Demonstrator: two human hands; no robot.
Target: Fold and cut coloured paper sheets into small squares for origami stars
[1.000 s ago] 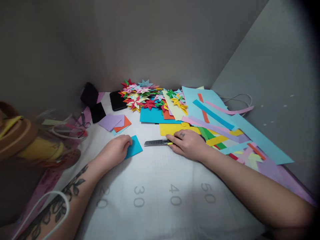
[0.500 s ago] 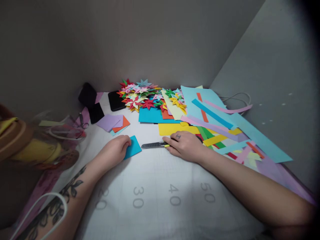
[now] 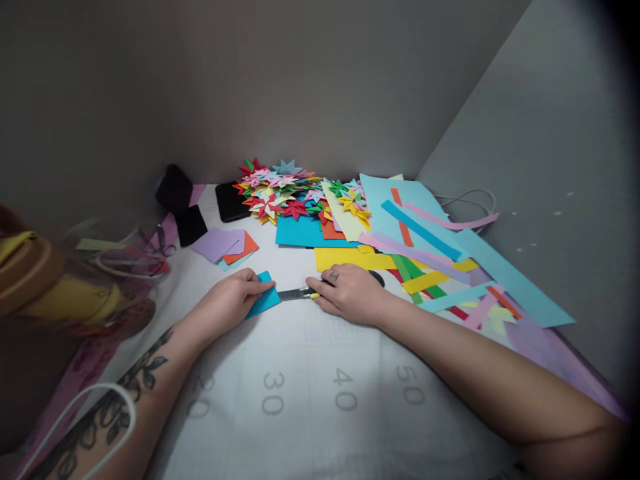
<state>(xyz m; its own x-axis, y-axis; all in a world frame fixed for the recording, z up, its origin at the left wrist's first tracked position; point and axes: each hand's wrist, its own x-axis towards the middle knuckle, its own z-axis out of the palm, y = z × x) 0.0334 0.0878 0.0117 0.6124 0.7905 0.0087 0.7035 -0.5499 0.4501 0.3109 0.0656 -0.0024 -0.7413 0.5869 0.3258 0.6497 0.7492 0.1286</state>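
Note:
My left hand [image 3: 234, 297] pinches a blue piece of paper [image 3: 265, 303], with the forefinger stretched along its top. The paper lies low over the white gridded mat. From the right, the blades of a pair of scissors [image 3: 294, 294] meet the paper's right edge; whether the tip is inside a fold I cannot tell. My right hand [image 3: 353, 293] is closed over the scissors, palm down, and a dark handle loop shows behind it. Beyond my left hand lie small purple paper squares [image 3: 216, 245] and an orange one [image 3: 242, 249].
Folded paper stars [image 3: 280, 190] are heaped at the back beside a black phone [image 3: 232, 202]. Coloured strips [image 3: 425, 230] and light-blue sheets [image 3: 520, 277] cover the right side. A cup with a brown lid [image 3: 30, 280] stands at left, near a white cable loop [image 3: 127, 400].
My right hand has moved left with the scissors, bringing the blades up to the blue paper. My left forefinger has stretched out over the paper.

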